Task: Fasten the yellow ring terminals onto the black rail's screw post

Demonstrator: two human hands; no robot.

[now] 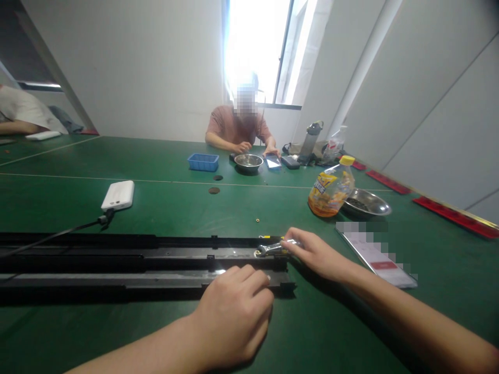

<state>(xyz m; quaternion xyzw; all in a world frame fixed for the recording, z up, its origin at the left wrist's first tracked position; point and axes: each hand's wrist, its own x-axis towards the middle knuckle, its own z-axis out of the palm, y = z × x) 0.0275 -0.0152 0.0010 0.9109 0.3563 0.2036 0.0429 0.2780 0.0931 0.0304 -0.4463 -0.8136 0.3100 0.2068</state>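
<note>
Steel wrench (271,249) pinched in right hand (317,254) fingers (292,243) — left hand (234,311) clenched on black rail (117,259).

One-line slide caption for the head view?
Right hand holds a small wrench on a long black rail; left hand rests on its near edge.

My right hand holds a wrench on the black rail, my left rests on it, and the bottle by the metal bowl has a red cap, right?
No. The head view shows the bottle by the metal bowl has a yellow cap, not red. The right hand holds the wrench on the black rail; the left hand rests on it.
</note>
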